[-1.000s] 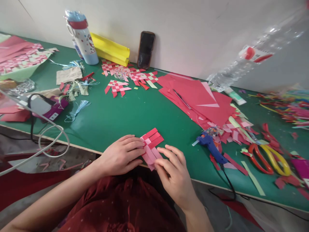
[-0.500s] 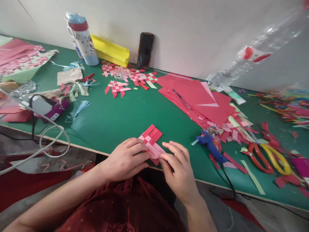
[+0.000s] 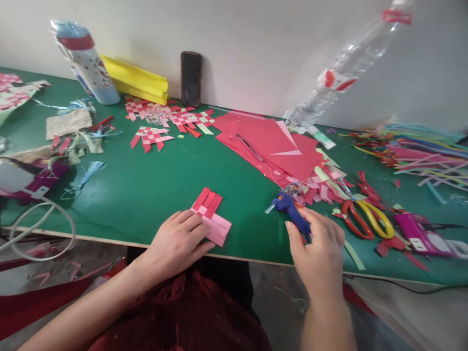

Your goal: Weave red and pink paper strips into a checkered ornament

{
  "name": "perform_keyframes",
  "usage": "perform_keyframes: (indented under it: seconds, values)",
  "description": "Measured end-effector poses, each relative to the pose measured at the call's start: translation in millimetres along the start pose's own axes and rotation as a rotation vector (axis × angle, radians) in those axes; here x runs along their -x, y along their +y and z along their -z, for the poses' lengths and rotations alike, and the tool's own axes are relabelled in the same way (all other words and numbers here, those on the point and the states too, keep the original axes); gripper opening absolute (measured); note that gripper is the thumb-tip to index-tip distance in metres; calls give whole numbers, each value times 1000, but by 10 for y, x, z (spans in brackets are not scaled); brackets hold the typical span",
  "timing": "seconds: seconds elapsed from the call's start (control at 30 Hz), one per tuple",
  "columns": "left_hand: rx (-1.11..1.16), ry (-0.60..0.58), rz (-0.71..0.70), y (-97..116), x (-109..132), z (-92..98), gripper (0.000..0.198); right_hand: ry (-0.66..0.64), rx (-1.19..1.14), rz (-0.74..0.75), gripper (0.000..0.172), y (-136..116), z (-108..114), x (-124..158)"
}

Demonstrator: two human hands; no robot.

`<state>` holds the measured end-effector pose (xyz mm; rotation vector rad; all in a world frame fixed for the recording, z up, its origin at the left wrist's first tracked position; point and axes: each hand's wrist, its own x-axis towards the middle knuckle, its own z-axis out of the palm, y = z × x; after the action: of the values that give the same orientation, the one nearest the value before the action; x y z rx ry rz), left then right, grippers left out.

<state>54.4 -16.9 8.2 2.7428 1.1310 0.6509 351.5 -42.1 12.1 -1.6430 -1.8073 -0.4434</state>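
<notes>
Lying on the green table [image 3: 153, 187]: one woven paper piece [image 3: 216, 226], red and pink, partly beneath the left hand [image 3: 180, 239], half open, fingers bent over it. Right hand [image 3: 319, 243]: curled round the handle of a blue glue gun [image 3: 294, 214]. Beyond left hand: one lidded drinking bottle [image 3: 93, 70], opaque, contents hidden. Beyond right hand: one clear plastic bottle [image 3: 338, 80], red-and-white label, contents indiscernible.

The glue gun [image 3: 292, 209] looks smooth plastic. Left of it, the woven piece [image 3: 218, 228] is matt paper; behind it, the red sheets [image 3: 263, 130] are smooth paper, the bottle [image 3: 318, 97] glossy clear plastic; right of it, the scissors' handles [image 3: 370, 221] are shiny plastic. The worktop [image 3: 157, 185] beneath is smooth.
</notes>
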Motion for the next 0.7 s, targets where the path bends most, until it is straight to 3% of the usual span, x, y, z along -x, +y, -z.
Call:
perform_keyframes:
  seconds: [0.23, 0.43, 0.57, 0.7]
  values:
    - [36, -56, 11, -11, -44, 2, 18, -224, 109, -75, 46, 300, -137, 23]
    - [37, -49, -7, -13, -72, 23, 24, -270, 58, -88, 37, 404, -193, -101]
    - [38, -37, -1, -11, -70, 29, 25, -319, 108, -105, 42, 381, -223, -161]
    - [42, -30, 13, -7, -63, 31, 24, -237, 179, -132, 50, 281, -164, -216]
